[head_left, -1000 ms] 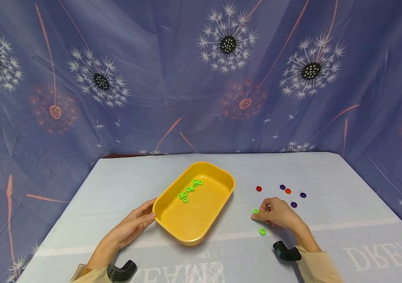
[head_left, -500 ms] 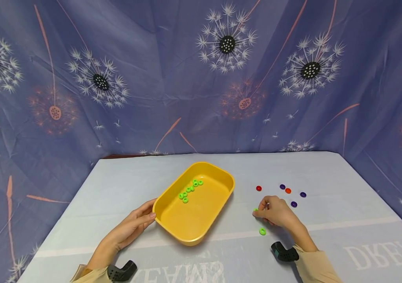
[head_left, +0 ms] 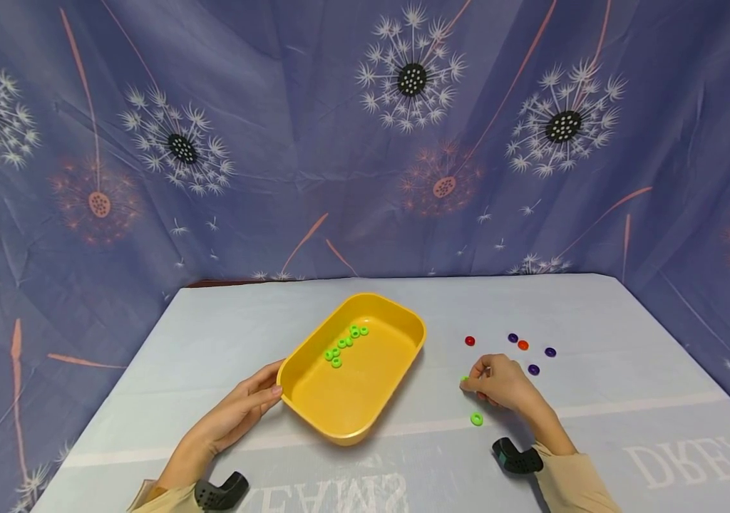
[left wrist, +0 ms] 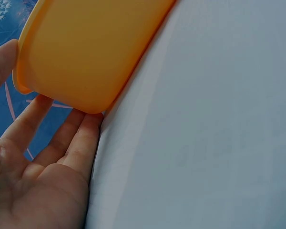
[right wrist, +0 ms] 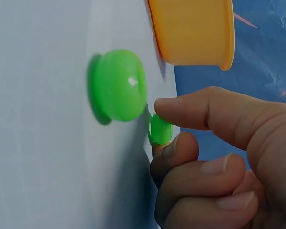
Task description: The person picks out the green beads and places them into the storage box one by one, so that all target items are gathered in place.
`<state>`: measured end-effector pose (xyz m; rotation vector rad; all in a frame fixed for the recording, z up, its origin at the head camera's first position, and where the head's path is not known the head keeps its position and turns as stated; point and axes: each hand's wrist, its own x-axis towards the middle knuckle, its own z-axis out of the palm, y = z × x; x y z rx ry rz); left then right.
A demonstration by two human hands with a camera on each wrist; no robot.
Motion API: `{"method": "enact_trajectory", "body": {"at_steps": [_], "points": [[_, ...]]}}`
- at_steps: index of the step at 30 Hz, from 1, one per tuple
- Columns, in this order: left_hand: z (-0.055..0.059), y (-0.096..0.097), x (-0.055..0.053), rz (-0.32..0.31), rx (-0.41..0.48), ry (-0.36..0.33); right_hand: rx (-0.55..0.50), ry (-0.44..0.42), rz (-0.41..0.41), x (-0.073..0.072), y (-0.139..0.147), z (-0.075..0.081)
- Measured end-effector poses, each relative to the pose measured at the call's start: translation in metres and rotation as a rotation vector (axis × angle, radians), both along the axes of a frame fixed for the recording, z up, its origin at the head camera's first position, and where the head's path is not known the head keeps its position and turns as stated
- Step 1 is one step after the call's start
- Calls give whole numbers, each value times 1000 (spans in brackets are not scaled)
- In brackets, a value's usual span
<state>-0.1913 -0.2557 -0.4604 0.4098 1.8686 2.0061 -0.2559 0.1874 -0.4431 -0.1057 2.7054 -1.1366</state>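
Observation:
My left hand (head_left: 237, 410) holds the near left corner of a yellow plastic basin (head_left: 352, 399). In the left wrist view its thumb lies at the rim, with the other fingers against the basin's outer wall (left wrist: 86, 62). Several bright green rings lie inside the basin along its left side. On the table to the right, my right hand (head_left: 506, 385) pinches a small green ring (right wrist: 161, 130) between thumb and index finger, close to the cloth. Its other fingers are curled. Another green ring (head_left: 477, 419) lies nearer to me, large in the foreground of the right wrist view.
Beyond my right hand lie a red ring (head_left: 470, 341), an orange ring (head_left: 523, 345) and several dark purple rings (head_left: 534, 370). A pale cloth with printed letters covers the table (head_left: 211, 320). Behind it hangs a blue dandelion-patterned curtain (head_left: 314, 142).
The right thumb has moved slightly away from me and met the green ring, which the fingers now pinch and partly cover. My left hand and the basin have stayed in place.

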Motion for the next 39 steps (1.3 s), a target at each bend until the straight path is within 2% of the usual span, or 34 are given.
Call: {"method": "enact_trajectory", "body": {"at_steps": [15,19,24,30,34,39], "points": [[3,-2,1,20,-9,-10,-95,-23,2,-6,2,6],[2,-1,1,19,-7,-23,-156,-32,-5,-11,2,11],[0,1,1,28,-5,-29,-216,-21,17,-22,-4,23],[0,0,1,31,-11,-24,-227,8,61,-40,-31,48],[-1,-1,1,30,-16,-24,-219,16,101,-48,-62,66],[1,-1,1,27,-15,-29,-154,38,121,-56,-107,85]]}}
